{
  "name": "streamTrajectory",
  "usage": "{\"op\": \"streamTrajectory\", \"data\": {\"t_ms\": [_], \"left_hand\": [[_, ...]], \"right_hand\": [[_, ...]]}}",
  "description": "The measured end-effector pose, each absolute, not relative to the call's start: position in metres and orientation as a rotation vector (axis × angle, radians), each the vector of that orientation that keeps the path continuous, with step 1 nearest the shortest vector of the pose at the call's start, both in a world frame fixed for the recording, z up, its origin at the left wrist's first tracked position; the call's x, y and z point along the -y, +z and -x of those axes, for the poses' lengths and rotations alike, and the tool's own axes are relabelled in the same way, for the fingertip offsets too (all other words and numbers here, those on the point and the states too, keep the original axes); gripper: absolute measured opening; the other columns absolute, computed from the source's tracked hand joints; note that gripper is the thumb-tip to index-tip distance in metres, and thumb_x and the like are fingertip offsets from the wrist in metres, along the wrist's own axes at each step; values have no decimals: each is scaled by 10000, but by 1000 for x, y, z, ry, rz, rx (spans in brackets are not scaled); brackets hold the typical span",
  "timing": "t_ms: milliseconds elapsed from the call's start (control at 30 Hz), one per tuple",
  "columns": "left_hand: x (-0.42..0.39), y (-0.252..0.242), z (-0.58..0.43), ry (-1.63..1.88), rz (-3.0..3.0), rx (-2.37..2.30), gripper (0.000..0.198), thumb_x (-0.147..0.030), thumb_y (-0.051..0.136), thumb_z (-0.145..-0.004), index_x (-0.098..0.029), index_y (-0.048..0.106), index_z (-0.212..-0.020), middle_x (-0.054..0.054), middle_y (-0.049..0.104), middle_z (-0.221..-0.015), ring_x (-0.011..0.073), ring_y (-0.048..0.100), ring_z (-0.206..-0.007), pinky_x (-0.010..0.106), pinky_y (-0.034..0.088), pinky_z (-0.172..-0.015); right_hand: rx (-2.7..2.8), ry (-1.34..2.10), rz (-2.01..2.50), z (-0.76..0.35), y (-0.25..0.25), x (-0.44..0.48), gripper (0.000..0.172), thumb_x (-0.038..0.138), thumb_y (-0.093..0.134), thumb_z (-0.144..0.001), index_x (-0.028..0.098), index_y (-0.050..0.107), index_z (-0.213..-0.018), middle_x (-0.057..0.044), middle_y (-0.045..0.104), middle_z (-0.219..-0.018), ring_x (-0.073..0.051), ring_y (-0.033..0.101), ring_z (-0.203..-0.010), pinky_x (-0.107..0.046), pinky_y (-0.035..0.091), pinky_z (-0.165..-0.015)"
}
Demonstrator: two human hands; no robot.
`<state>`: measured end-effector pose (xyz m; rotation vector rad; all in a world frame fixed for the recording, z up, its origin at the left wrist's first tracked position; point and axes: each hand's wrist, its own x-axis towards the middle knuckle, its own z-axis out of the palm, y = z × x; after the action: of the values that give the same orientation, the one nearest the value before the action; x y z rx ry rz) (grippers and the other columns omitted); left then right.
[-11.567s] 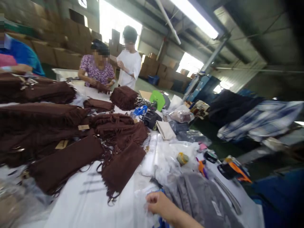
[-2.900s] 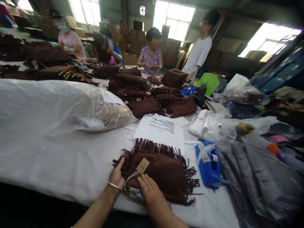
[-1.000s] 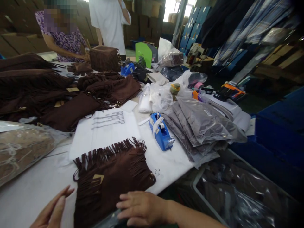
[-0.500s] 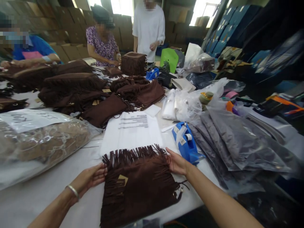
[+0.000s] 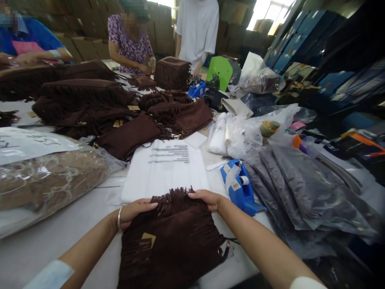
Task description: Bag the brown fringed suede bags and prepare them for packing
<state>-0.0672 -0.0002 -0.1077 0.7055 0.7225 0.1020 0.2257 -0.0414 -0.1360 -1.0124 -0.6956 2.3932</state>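
A dark brown suede bag with long fringe (image 5: pixel 168 249) lies at the front of the white-covered table (image 5: pixel 60 228), with a small gold tag on its face. My left hand (image 5: pixel 135 210) and my right hand (image 5: pixel 209 199) both grip its fringed top edge from either side. A white printed sheet (image 5: pixel 164 170) lies just beyond the bag. To the right of my right hand stands a blue tape dispenser (image 5: pixel 240 188).
Several brown fringed bags (image 5: pixel 90 104) are piled up the table, with a clear-bagged tan item (image 5: pixel 48 180) to the left. Grey plastic-wrapped packs (image 5: pixel 303 192) lie to the right. Beyond, one person sits working, another stands, and cardboard boxes (image 5: pixel 90 48) are stacked behind them.
Both my hands have moved from the bag's sides onto its top fringed edge and taken hold of it. The view has turned slightly, and the bag sits a little lower in the picture.
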Motion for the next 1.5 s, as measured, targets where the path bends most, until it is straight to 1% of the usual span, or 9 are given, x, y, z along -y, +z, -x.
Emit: {"op": "streamTrajectory", "data": {"t_ms": [100, 233, 433, 567, 667, 867, 1033, 1267, 1500], "left_hand": [[28, -97, 70, 109, -1189, -687, 385, -366, 489, -899, -188, 561, -1233, 92, 633, -1187, 267, 591, -1090, 430, 435, -998], [93, -105, 82, 265, -2212, -644, 429, -201, 466, -893, -318, 476, -1305, 8, 491, -1364, 222, 391, -1299, 464, 232, -1129], [153, -133, 86, 324, -2744, -781, 475, -223, 500, -887, -291, 411, -1349, 17, 401, -1430, 219, 331, -1334, 441, 289, -1109], [150, -115, 95, 430, -2664, -762, 235, -277, 511, -898, -313, 623, -1101, -28, 576, -1277, 171, 512, -1197, 328, 370, -1076], [125, -96, 99, 507, -2519, -754, 176, -274, 507, -900, -282, 681, -928, -36, 707, -1016, 119, 646, -959, 195, 475, -945], [77, -102, 60, 412, -2409, -945, 401, -343, 449, -922, -237, 479, -1307, 50, 501, -1354, 216, 478, -1232, 383, 405, -1045], [118, -123, 50, 221, -2663, -601, 576, -282, 480, -905, -262, 244, -1430, 53, 324, -1464, 230, 331, -1326, 422, 334, -1070], [134, -118, 65, 260, -2705, -599, 515, -332, 479, -904, -271, 334, -1394, 35, 397, -1432, 218, 397, -1285, 370, 377, -1008], [132, -121, 56, 267, -2662, -637, 426, -339, 434, -925, -295, 396, -1347, 19, 423, -1417, 206, 436, -1261, 386, 386, -999]], "right_hand": [[1125, 2191, 1018, -223, -104, 59, 376, 304, 636, -796, 137, 623, -1132, -62, 668, -1099, -202, 598, -1032, -335, 381, -993], [2195, 1374, 951, -220, -75, 102, 520, 260, 594, -819, 291, 467, -1322, -20, 463, -1382, -261, 318, -1333, -455, 142, -1125], [2393, 1032, 1033, -216, -86, 162, 635, 384, 583, -841, 273, 317, -1406, -80, 324, -1456, -262, 221, -1375, -515, 98, -1123], [2190, 1384, 913, -220, -66, 185, 344, 341, 427, -928, 253, 572, -1227, -68, 610, -1219, -211, 486, -1221, -424, 283, -1077], [1700, 1426, 1068, -227, -58, 165, 446, 364, 282, -967, 185, 688, -1013, -69, 723, -893, -185, 655, -913, -360, 443, -925], [1555, 1182, 1467, -214, -80, 96, 437, 474, 406, -908, 163, 649, -1095, -88, 662, -1115, -238, 587, -1059, -411, 389, -981], [1916, 1476, 985, -215, -62, 151, 320, 397, 434, -915, 250, 676, -1064, -13, 671, -1114, -177, 561, -1127, -348, 295, -1071], [1231, 1036, 1759, -278, -96, 183, 615, 534, 175, -943, 141, 594, -1163, -129, 627, -1168, -205, 585, -1074, -362, 437, -927], [1439, 1210, 1981, -259, -122, 114, 471, 610, 649, -664, 160, 618, -525, -113, 674, -655, -294, 636, -813, -372, 453, -771]]}}
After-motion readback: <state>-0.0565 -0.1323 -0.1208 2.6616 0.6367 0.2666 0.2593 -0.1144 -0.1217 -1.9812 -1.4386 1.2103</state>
